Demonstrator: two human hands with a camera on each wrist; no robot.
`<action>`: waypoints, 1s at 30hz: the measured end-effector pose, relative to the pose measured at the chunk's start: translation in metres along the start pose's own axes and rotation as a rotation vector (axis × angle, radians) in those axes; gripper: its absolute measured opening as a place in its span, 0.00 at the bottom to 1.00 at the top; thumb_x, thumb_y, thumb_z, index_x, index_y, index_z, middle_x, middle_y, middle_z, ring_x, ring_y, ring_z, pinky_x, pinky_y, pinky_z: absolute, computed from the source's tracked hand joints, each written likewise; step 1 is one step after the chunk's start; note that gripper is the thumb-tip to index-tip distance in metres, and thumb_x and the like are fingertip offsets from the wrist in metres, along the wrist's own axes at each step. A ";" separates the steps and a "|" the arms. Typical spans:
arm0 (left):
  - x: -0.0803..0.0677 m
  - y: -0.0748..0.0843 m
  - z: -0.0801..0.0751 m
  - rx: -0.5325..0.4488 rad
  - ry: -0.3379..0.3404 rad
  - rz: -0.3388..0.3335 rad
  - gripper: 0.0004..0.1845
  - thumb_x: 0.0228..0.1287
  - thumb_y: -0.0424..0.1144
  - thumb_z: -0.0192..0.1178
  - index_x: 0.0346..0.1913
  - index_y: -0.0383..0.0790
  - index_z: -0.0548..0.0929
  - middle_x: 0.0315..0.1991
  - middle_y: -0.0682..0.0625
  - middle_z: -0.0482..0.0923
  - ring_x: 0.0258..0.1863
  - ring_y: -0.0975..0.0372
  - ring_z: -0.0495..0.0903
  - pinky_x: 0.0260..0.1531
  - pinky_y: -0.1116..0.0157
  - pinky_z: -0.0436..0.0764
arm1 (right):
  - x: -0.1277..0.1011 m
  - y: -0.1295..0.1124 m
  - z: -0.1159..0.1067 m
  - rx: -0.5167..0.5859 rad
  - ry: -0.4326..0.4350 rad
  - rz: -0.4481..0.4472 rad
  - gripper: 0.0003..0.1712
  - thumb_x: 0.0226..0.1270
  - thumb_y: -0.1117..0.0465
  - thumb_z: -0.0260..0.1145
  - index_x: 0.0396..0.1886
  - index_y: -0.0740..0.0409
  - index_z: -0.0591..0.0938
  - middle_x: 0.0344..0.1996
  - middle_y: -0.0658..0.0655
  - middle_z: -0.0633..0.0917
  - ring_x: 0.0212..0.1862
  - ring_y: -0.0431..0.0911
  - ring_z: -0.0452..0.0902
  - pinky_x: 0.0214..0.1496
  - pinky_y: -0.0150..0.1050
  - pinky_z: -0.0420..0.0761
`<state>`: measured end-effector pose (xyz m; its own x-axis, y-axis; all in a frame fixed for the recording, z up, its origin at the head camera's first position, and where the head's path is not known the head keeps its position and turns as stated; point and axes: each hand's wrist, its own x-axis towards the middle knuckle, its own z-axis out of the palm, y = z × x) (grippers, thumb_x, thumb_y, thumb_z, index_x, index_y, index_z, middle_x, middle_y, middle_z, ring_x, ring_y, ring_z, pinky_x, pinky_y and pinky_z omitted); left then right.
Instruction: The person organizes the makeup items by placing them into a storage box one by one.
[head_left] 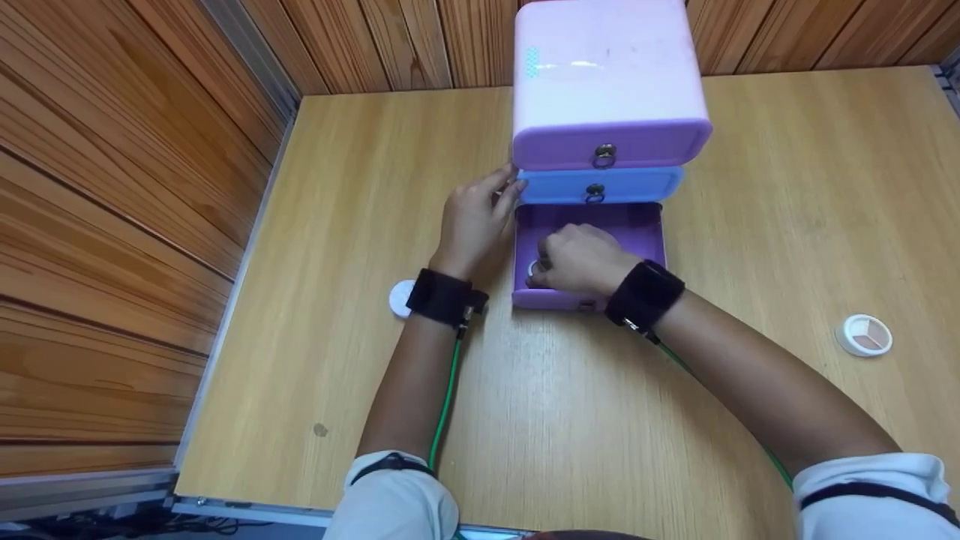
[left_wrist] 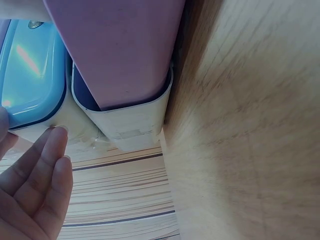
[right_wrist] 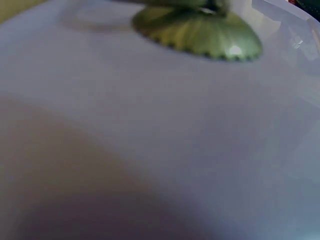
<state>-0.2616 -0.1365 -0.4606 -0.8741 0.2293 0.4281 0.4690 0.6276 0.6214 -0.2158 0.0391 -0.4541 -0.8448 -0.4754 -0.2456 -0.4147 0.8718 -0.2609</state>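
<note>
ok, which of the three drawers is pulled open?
The bottom purple plastic drawer, pulled out with the right hand inside; the blue drawer and top purple drawer are closed.

Even, bright light is cast over the wooden table [head_left: 570,420] in the head view, with soft glare seen on the pink cabinet top [head_left: 600,64]. The left wrist view is smeared by blur along its right side. The right wrist view is dim and wholly out of focus.
</note>
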 end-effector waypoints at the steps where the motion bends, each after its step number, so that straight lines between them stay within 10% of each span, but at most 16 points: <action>1: 0.000 0.000 0.000 -0.001 0.001 0.002 0.22 0.72 0.53 0.54 0.59 0.43 0.81 0.48 0.51 0.84 0.38 0.68 0.81 0.38 0.71 0.78 | 0.000 0.000 0.000 0.004 -0.004 0.002 0.20 0.59 0.40 0.67 0.23 0.49 0.79 0.19 0.50 0.78 0.23 0.48 0.74 0.26 0.43 0.75; 30: -0.002 -0.001 0.002 -0.020 0.005 0.011 0.22 0.72 0.52 0.54 0.60 0.41 0.80 0.47 0.50 0.85 0.37 0.68 0.82 0.37 0.72 0.78 | -0.001 0.000 0.001 0.067 -0.100 0.013 0.18 0.60 0.41 0.69 0.29 0.50 0.84 0.24 0.49 0.82 0.28 0.47 0.78 0.34 0.44 0.78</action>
<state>-0.2606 -0.1361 -0.4628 -0.8683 0.2323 0.4382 0.4810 0.6097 0.6300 -0.2143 0.0398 -0.4553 -0.8106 -0.4766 -0.3402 -0.3775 0.8695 -0.3186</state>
